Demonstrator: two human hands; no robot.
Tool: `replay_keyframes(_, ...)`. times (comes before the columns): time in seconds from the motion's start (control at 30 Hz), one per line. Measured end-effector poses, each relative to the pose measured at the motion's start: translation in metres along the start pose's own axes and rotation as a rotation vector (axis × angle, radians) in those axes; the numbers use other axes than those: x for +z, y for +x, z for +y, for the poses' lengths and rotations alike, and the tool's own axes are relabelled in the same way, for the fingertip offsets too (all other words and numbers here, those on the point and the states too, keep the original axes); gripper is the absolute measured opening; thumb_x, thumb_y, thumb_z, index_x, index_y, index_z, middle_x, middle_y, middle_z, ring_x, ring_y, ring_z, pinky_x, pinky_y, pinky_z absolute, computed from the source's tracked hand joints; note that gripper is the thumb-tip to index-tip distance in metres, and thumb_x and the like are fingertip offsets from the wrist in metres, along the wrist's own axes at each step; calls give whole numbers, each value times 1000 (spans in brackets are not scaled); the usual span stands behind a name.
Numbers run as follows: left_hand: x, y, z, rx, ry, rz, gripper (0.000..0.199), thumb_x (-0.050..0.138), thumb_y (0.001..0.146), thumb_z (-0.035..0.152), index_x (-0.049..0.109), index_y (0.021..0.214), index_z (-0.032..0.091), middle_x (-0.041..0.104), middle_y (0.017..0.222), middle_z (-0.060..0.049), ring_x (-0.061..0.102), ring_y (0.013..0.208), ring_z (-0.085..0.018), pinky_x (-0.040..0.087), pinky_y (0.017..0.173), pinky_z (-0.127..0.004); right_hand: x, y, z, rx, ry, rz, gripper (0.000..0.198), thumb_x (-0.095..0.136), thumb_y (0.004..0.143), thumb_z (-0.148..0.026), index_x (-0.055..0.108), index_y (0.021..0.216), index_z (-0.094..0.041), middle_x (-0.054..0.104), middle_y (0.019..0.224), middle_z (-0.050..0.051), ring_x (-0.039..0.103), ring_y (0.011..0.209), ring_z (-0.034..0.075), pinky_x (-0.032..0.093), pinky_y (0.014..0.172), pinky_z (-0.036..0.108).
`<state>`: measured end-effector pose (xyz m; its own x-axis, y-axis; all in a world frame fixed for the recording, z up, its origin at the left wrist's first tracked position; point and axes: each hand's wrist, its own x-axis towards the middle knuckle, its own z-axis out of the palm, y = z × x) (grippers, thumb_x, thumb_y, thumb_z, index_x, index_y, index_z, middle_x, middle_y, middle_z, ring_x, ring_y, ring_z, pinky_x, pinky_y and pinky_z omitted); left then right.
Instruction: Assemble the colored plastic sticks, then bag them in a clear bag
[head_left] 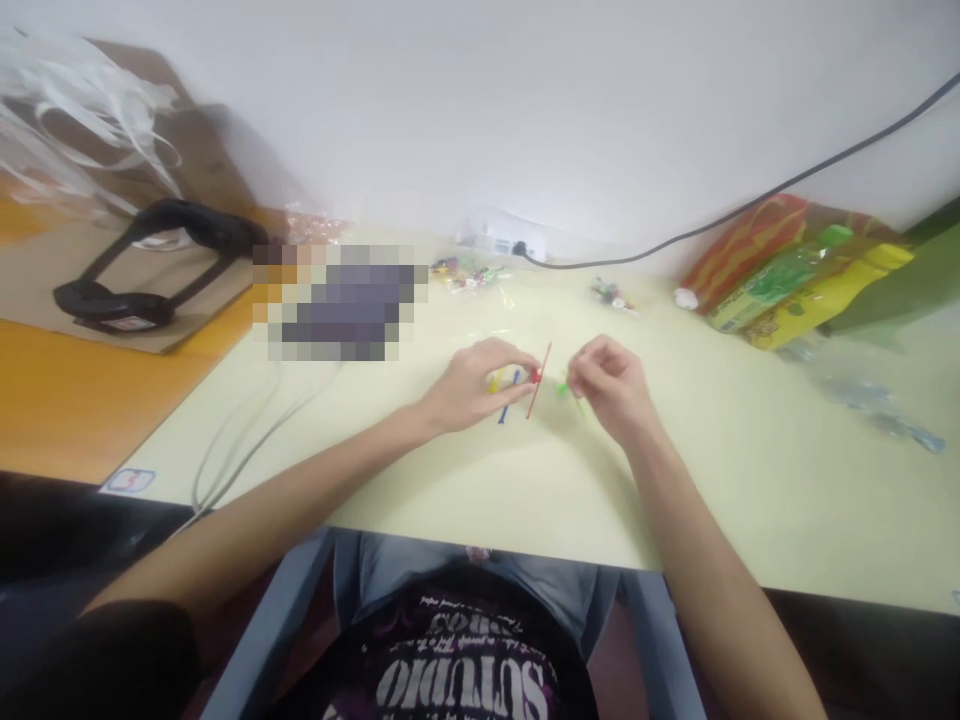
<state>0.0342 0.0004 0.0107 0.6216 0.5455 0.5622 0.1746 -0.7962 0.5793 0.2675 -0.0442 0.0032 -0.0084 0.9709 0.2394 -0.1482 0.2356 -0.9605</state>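
Observation:
My left hand (474, 388) is over the pale table, its thumb and fingers closed on a small plastic toy piece (535, 376). That piece is red, with a long thin red bar crossing its right end. A thin blue bar (504, 408) and a yellow part (495, 380) show within the grip; how they join is partly hidden by the fingers. Just to the right, my right hand (611, 385) pinches a small bright green plastic piece (563, 390) with a thin green bar. A narrow gap separates the green piece from the red bar.
Small colourful parts (472, 275) in clear wrapping lie at the back, with another little pile (615, 296) further right. Bottles (817, 285) stand at right. A black frame-like device (161, 265) sits on cardboard at left, near a blurred-out dark rectangle (349, 305). Cables cross the table.

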Motion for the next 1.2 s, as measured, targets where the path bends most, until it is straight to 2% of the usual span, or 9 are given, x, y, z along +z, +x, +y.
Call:
replay_keyframes(0.1,-1,15,-9,46,146,-175,17,68,96,32,75,108,23,77,103,-6,70,100,-23,49,98,-40,-30,3,-6,-89,-281,152,38,75,87,-58,60,79,-24,62,66,0,50,59,16,43,60,32)
replay_keyframes(0.2,4,19,-20,104,240,-251,16,69,94,28,75,108,25,77,100,-4,68,99,-23,44,105,-42,-54,0,-6,-143,-700,164,38,68,91,-59,64,78,-23,67,76,4,55,72,21,46,71,36)
replay_keyframes(0.3,12,12,-26,128,309,-259,14,67,94,27,75,106,24,77,99,-4,67,99,-23,37,114,-47,-64,-6,-1,-141,-955,37,36,65,93,-58,67,85,-23,71,87,7,56,80,24,47,77,39)
replay_keyframes(0.43,20,0,-28,150,408,-294,19,62,98,30,74,111,23,77,101,-6,68,100,-23,33,119,-51,-60,-9,8,-87,-1073,-162,35,71,90,-56,69,102,-23,71,94,8,59,84,25,46,80,39)
replay_keyframes(0.57,22,-4,-30,151,444,-295,23,61,99,29,73,117,22,78,104,-6,68,102,-24,32,121,-53,-53,-8,15,-95,-1117,-278,31,70,93,-45,69,114,-22,71,96,8,61,89,27,46,84,41)
replay_keyframes(0.67,21,-5,-32,141,439,-278,22,62,98,29,74,116,24,78,101,-6,68,102,-24,32,121,-55,-51,-7,18,-84,-1125,-292,29,69,94,-39,70,118,-23,71,97,9,63,93,28,46,87,42)
replay_keyframes(0.9,13,-5,-31,123,408,-293,30,66,97,32,71,126,24,77,111,-7,66,110,-27,30,123,-58,-47,-7,20,-72,-1102,-244,19,62,97,-36,75,100,-23,68,91,9,62,85,26,47,81,40)
replay_keyframes(1.03,12,-3,-26,115,304,-190,43,73,94,39,67,135,25,75,122,-9,64,117,-28,33,121,-58,-35,-10,14,-113,-966,-142,20,65,95,-43,72,94,-23,67,82,6,58,74,22,45,72,36)
replay_keyframes(1.2,19,-3,-23,139,263,-85,30,67,99,38,71,127,26,76,115,-8,67,111,-24,39,119,-52,-8,-17,8,-149,-734,-92,23,69,93,-47,70,88,-24,65,76,2,54,69,19,45,68,35)
